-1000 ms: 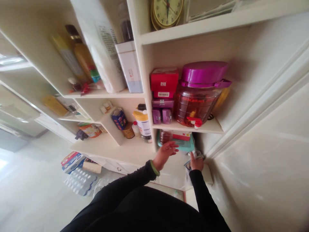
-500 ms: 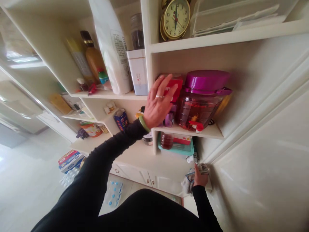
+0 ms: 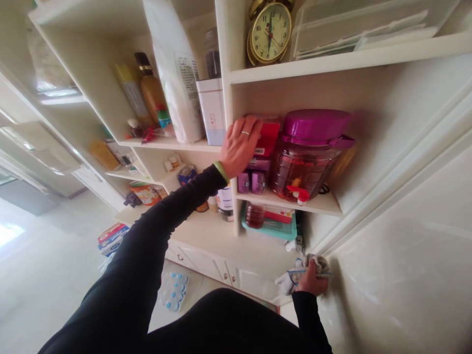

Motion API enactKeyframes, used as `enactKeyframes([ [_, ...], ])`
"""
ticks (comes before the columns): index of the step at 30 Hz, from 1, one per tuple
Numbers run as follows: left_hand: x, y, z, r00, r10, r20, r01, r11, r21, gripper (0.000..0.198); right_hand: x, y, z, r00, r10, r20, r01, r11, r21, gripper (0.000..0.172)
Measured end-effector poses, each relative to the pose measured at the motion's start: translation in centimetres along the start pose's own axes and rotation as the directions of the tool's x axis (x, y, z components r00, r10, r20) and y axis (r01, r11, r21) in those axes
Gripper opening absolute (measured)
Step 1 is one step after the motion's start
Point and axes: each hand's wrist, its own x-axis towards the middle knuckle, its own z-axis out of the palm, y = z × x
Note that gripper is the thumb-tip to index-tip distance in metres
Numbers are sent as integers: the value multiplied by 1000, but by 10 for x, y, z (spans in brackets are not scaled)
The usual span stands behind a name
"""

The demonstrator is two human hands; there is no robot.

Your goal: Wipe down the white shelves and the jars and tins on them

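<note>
My left hand (image 3: 240, 146), with a ring and a green band at the wrist, lies over the left part of a red box (image 3: 268, 139) on the middle right shelf. Its fingers are together and bent over the box's top edge; the fingertips are partly hidden. Purple boxes (image 3: 257, 182) are below it. To its right stands a large jar (image 3: 304, 169) of dark red liquid with a purple lid and a red tap. Low on the right, my right hand (image 3: 312, 281) is closed around a crumpled grey-white cloth bundle (image 3: 286, 283) with a blue edge.
An alarm clock (image 3: 271, 33) and a clear plastic box (image 3: 368, 29) sit on the shelf above. Left are a white bag (image 3: 180, 93), a white tin (image 3: 211, 113) and bottles. A teal tray (image 3: 271, 229) lies below. Packed water bottles (image 3: 174, 291) stand on the floor.
My left hand has come down onto the red box, its spread fingers now together and bent. My right hand has turned and shifted slightly right and down with the cloth bundle.
</note>
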Motion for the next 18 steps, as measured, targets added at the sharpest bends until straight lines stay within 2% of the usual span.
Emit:
enactKeyframes([
  [4, 1, -2, 1, 1000, -7, 13, 7, 1000, -6, 54, -18, -21, -7, 999, -33, -5, 34, 988, 150, 44],
  [9, -3, -9, 6, 1000, 8, 2, -8, 1000, -20, 55, -44, -37, -14, 998, 62, 29, -64, 994, 91, 60],
  [11, -8, -11, 6, 1000, -2, -19, 2, 999, -32, 56, -52, -41, -13, 992, 76, 104, -86, 992, 90, 66],
  [14, -21, -12, 4, 997, -26, -71, 23, 999, -35, 58, -61, -52, -9, 975, 31, 221, -58, 991, 118, 69],
  [18, -50, -10, -3, 984, -41, -171, 38, 999, -19, 54, -68, -87, -1, 928, -11, 373, -53, 986, 160, 62],
])
